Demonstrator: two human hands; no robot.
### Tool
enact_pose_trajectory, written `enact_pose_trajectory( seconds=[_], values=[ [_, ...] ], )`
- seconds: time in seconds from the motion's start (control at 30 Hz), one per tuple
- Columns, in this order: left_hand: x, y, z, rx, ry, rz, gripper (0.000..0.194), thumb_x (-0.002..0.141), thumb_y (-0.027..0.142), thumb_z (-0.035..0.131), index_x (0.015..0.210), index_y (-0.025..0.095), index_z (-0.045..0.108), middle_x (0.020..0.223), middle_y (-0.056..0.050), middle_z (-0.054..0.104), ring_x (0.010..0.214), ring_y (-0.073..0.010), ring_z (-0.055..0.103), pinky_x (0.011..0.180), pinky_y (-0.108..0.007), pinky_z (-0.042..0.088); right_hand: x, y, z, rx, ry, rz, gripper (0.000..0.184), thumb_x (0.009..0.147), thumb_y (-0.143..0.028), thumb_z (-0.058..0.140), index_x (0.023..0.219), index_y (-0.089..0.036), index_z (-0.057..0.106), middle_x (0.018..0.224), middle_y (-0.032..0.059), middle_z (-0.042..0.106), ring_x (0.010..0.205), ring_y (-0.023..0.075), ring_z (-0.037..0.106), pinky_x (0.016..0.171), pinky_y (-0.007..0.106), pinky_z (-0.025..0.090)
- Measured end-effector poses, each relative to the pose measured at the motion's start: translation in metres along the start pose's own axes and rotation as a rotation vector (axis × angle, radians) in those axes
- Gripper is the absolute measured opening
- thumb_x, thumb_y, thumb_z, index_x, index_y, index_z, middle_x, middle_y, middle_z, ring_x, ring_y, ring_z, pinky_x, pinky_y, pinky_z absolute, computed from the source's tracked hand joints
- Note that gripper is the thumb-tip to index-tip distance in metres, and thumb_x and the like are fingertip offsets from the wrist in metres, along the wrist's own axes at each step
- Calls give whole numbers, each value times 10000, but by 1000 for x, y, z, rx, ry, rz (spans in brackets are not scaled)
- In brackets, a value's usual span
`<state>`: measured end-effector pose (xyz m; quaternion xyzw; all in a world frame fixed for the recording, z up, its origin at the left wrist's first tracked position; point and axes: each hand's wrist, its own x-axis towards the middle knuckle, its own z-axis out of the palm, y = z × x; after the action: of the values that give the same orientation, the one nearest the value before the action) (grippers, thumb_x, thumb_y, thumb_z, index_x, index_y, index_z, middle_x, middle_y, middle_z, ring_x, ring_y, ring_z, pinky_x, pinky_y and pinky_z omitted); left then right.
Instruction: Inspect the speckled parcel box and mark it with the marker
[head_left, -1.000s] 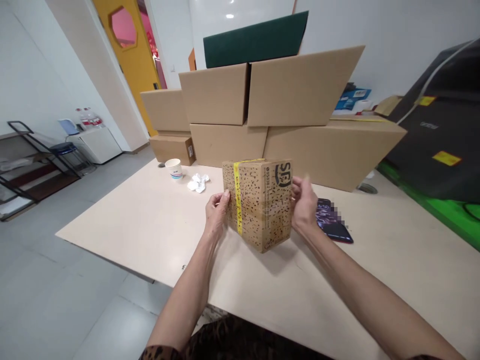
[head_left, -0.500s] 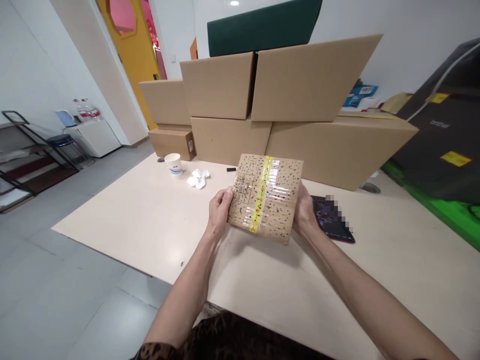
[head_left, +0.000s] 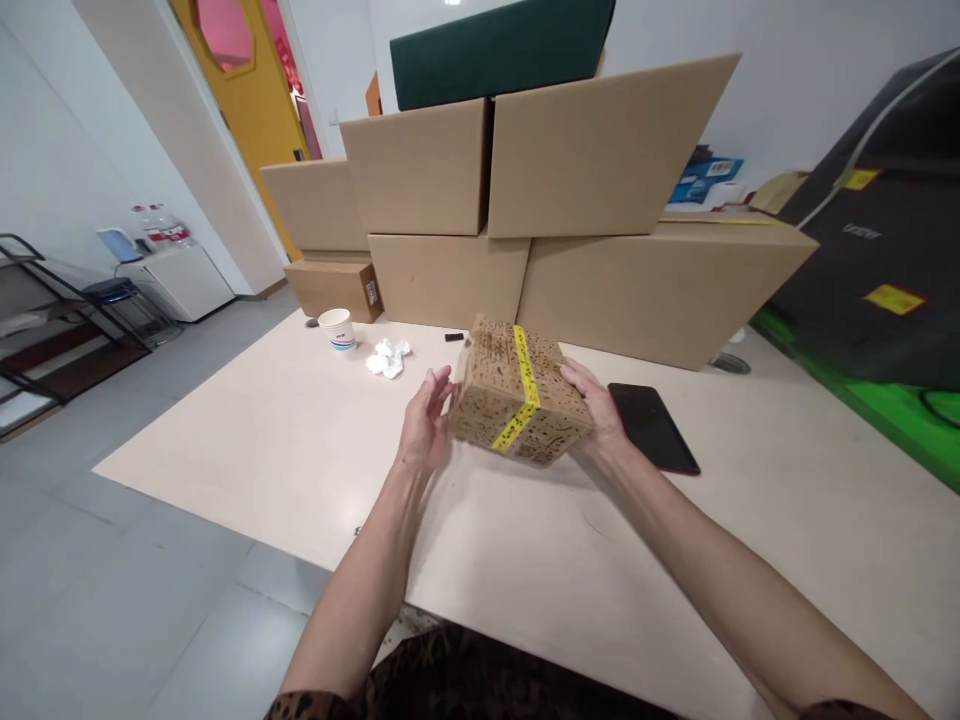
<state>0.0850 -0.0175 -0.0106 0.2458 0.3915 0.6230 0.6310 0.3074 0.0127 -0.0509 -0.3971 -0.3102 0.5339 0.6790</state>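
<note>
A small cardboard box (head_left: 517, 395) with dark speckles and yellow tape is held just over the table, tilted so that its top and front side show. It is a little blurred. My right hand (head_left: 596, 405) grips its right side, with the thumb on the upper edge. At its left side is my left hand (head_left: 425, 420), fingers loosely apart and close to the cardboard; whether they touch it is hard to see. A dark tablet with a red edge (head_left: 654, 428) lies beside my right hand.
Stacked large cartons (head_left: 577, 150) line the table's back, a dark green box (head_left: 502, 55) on top. A paper cup (head_left: 337, 330), crumpled tissue (head_left: 388, 358) and small black object (head_left: 454, 337) lie on the table (head_left: 247, 450). A black case (head_left: 877, 240) stands right.
The box has tipped from showing one broad taped face to showing top and front. My left hand's grip has loosened. White scribbles on the tablet no longer show.
</note>
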Motion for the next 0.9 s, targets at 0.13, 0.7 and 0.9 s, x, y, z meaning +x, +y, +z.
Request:
enact_pose_trajectory(
  seconds=[0.13,0.7,0.9],
  values=[
    [2,3,3,-194,-8,60,134,879,188,641,949,188,755,1155,-59,762,1170,-166,653,973,-249,506,-5,13,6,37,54,154,312,610,-249,812,911,-256,732,838,-12,792,834,217,744,767,346,627],
    [-4,-11,-1,88,-316,214,494,828,585,734,1239,311,733,1522,-11,596,1511,-293,407,1184,-412,359,-44,-15,40,-23,-213,-164,391,870,-620,623,1110,-340,753,1281,-16,744,1293,241,625,1050,408,515],
    [-6,-8,-1,27,-308,317,367,793,541,771,1029,261,800,1433,-55,664,1465,-298,473,1224,-432,340,-47,-31,42,-24,-169,-232,426,846,-665,607,1046,-321,757,1208,26,765,1293,268,625,1127,455,455]
  ],
)
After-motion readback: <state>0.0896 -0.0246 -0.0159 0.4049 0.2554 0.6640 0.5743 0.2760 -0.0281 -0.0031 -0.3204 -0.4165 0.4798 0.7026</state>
